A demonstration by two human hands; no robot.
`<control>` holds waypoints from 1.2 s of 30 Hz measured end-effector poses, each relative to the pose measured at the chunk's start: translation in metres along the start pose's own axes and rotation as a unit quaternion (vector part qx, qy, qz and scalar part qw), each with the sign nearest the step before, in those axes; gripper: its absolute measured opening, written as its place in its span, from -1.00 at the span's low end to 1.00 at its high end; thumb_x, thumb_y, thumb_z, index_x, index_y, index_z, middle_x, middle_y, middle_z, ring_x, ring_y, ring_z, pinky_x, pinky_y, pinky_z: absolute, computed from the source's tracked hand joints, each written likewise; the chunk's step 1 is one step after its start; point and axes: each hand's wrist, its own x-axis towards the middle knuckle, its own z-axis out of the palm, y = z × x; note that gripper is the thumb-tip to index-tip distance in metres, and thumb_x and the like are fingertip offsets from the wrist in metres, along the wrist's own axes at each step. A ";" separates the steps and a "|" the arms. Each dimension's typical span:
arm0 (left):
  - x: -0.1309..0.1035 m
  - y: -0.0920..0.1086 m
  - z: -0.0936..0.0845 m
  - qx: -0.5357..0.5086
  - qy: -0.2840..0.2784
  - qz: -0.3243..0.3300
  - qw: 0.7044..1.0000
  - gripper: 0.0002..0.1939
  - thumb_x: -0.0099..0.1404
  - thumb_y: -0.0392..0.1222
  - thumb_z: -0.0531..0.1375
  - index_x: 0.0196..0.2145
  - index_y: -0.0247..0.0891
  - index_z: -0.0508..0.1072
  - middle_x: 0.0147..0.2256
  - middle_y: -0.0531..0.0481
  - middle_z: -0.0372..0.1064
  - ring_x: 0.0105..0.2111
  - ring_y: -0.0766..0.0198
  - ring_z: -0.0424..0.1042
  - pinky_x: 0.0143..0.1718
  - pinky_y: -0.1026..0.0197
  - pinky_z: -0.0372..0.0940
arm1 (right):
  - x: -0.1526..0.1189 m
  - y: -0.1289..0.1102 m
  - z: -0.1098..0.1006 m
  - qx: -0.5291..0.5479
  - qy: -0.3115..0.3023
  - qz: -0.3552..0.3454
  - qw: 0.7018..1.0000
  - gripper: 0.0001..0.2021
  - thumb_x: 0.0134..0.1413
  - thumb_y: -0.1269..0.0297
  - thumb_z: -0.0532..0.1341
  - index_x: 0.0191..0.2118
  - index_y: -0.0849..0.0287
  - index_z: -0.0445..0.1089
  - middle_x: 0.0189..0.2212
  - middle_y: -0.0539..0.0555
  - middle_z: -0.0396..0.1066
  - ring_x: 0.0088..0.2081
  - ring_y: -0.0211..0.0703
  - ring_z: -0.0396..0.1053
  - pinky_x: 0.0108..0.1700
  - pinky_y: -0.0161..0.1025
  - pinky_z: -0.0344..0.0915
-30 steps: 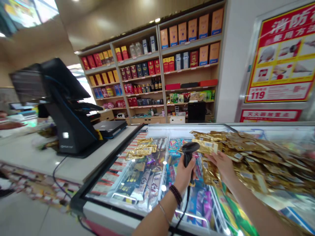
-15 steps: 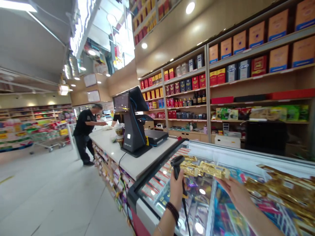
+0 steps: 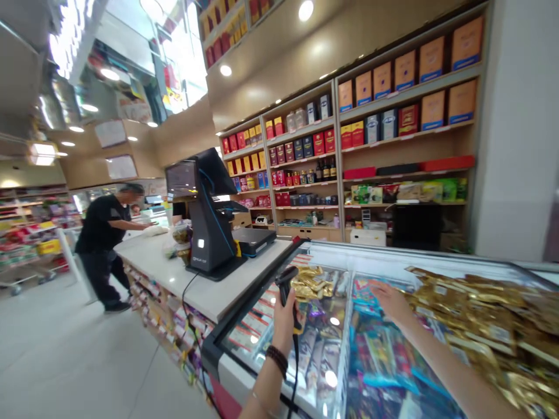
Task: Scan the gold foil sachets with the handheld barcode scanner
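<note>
Scanner (image 3: 285, 277) sits at six o'clock in view, clamped in the fingers of the left hand (image 3: 285, 318). Over the freezer (image 3: 371, 254), the right hand (image 3: 392, 301) extends loosened fingers, gold packets (image 3: 480, 326) at its three o'clock.

A black corded scanner (image 3: 286, 278) stands nearly upright below center; gold packets (image 3: 474, 314) heap lower right, a smaller gold pile (image 3: 315, 285) beside the scanner.

The chest freezer (image 3: 233, 375) is viewed closely, forward and down, from the wearer's head. Wall shelves (image 3: 402, 152) are faced beyond.
</note>
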 end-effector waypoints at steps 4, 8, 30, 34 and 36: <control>-0.011 -0.005 0.041 -0.022 -0.051 -0.018 0.998 -0.26 -0.05 0.47 0.46 -0.32 -0.15 0.25 -0.59 0.27 0.24 -0.70 0.48 0.18 -0.64 0.36 0.14 | 0.000 0.002 -0.068 -0.163 0.006 -0.021 0.986 -0.89 -0.14 0.25 0.34 -0.39 0.03 0.59 -0.17 0.20 0.72 0.10 0.37 0.58 0.33 0.27 0.30; -0.026 -0.013 0.087 -0.041 -0.112 -0.048 0.992 -0.26 -0.06 0.45 0.48 -0.31 -0.15 0.27 -0.60 0.27 0.23 -0.70 0.48 0.18 -0.63 0.35 0.16 | -0.002 0.006 -0.099 -0.285 -0.012 -0.030 0.958 -0.80 -0.08 0.27 0.35 -0.25 0.07 0.63 -0.02 0.21 0.69 0.16 0.31 0.55 0.34 0.16 0.30; -0.071 -0.070 0.152 -0.017 -0.197 -0.120 0.973 -0.20 -0.09 0.58 0.40 -0.28 -0.15 0.28 -0.60 0.28 0.19 -0.75 0.49 0.13 -0.68 0.34 0.12 | 0.018 0.015 -0.118 -0.165 0.083 0.018 0.983 -0.84 -0.15 0.27 0.39 -0.37 0.01 0.44 -0.36 0.11 0.62 -0.13 0.26 0.63 0.05 0.17 0.50; -0.078 -0.069 0.153 -0.004 -0.232 -0.116 0.966 -0.22 -0.06 0.57 0.41 -0.31 -0.15 0.27 -0.60 0.27 0.22 -0.73 0.48 0.16 -0.66 0.33 0.18 | -0.012 0.019 -0.144 -0.020 0.159 0.037 0.986 -0.75 -0.13 0.10 0.40 -0.31 -0.02 0.38 -0.47 -0.01 0.53 -0.35 0.12 0.62 -0.14 0.14 0.63; -0.084 -0.070 0.154 0.002 -0.254 -0.113 0.961 -0.23 -0.05 0.56 0.41 -0.30 -0.14 0.27 -0.62 0.27 0.20 -0.74 0.47 0.15 -0.67 0.33 0.16 | -0.025 0.021 -0.154 0.033 0.190 0.037 0.980 -0.66 -0.20 0.04 0.43 -0.28 -0.02 0.37 -0.47 -0.04 0.51 -0.37 0.09 0.61 -0.11 0.13 0.64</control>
